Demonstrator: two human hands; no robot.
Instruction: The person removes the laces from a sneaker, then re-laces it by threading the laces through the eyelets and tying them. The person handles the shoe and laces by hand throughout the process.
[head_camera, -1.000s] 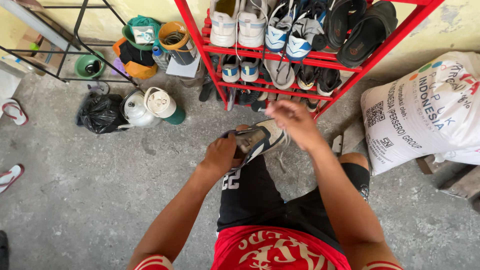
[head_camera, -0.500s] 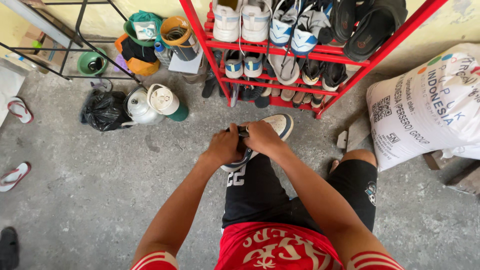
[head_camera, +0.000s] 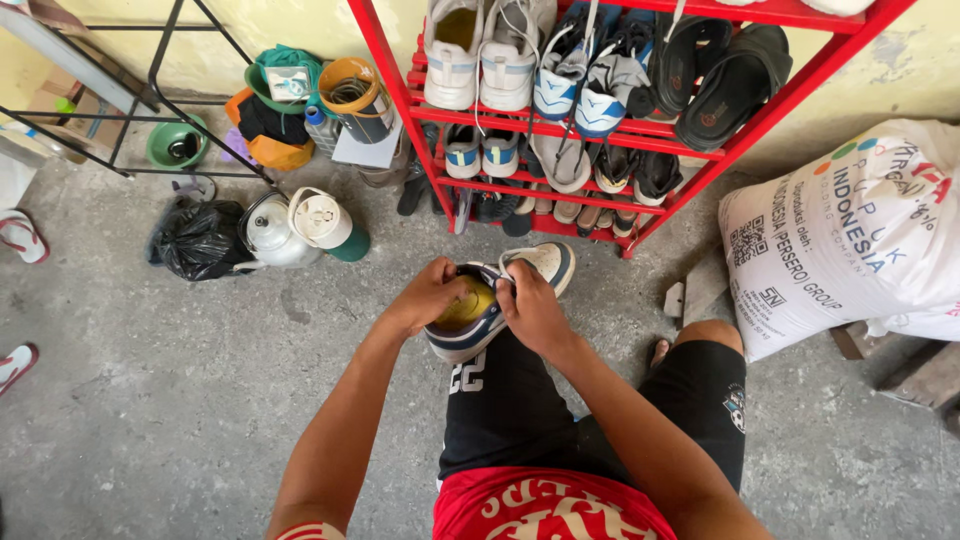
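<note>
**Inspector A:** Where does the work piece sit?

**Inspector B:** The navy-and-white low sneaker with the yellow insole (head_camera: 480, 310) rests on the person's raised left knee, over the black shorts (head_camera: 520, 400), in front of the red metal shoe rack (head_camera: 600, 130). Its long axis runs from lower left, the heel, to upper right, the white toe cap pointing at the rack.

**A:** And the hands?

**B:** The left hand (head_camera: 425, 298) clasps the heel collar, fingers curled closed over the rim. The right hand (head_camera: 532, 310) lies across the tongue and lacing, fingers pinched shut on what looks like a lace; I cannot confirm the lace itself. Both hands touch the sneaker; the opening lies between them, directly under the left fingers.

**A:** Anything obscured?

**B:** The right hand covers the eyelets. The sole is out of sight. Whether a foot is inside cannot be told. The white printed sack (head_camera: 840, 230) stands well apart to the right, the black plastic bag (head_camera: 198, 240) to the left.
</note>
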